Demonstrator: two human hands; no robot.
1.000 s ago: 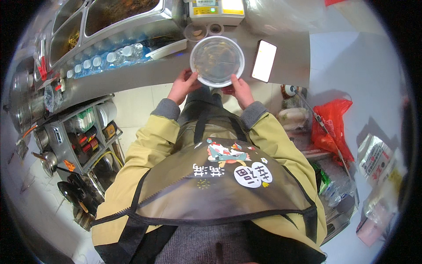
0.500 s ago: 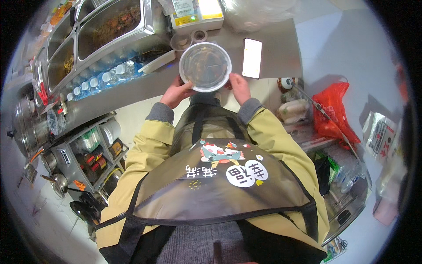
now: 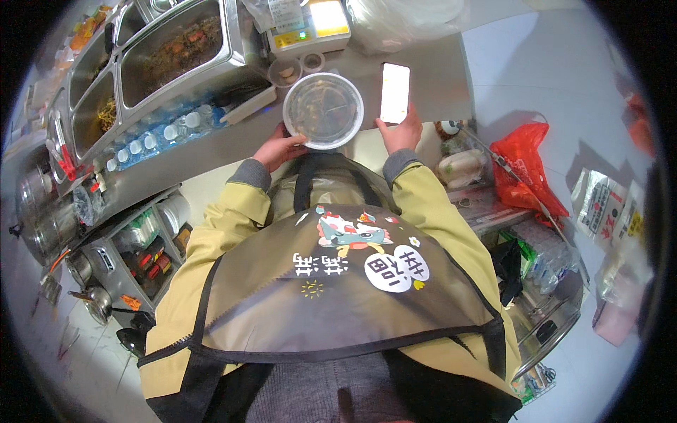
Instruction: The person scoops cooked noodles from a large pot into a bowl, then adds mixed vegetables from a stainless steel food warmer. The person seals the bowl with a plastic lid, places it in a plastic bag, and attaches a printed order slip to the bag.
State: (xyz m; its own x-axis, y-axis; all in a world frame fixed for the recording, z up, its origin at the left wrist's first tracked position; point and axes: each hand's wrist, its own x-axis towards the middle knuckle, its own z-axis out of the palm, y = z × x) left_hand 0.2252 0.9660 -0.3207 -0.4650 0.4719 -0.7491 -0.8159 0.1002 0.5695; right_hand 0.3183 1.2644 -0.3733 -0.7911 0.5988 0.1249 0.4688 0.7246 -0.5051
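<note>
A round takeaway bowl [image 3: 323, 111] with a clear lid and white rim sits at the counter's front edge; food shows dimly through the lid. My left hand [image 3: 280, 146] grips its near left rim, thumb on the edge and fingers partly hidden beneath. To the right lies a smartphone [image 3: 395, 92] with a bright white screen. Around the phone's near end, my right hand [image 3: 402, 132] has its thumb on one side and fingers on the other. Two small clear cups, a wider one [image 3: 285, 72] and a narrower one [image 3: 312, 62], stand just behind the bowl.
A white and yellow label printer or scale [image 3: 310, 32] stands behind the cups. Steel food pans [image 3: 176, 60] and water bottles [image 3: 171, 132] line the left. Plastic bags [image 3: 402, 25] lie at the back. On the right are a red bag [image 3: 522, 169] and a metal rod [image 3: 518, 178].
My right hand has left the bowl's right rim and moved right to the phone's near end. The left hand stays on the bowl. The whole view has shifted slightly.
</note>
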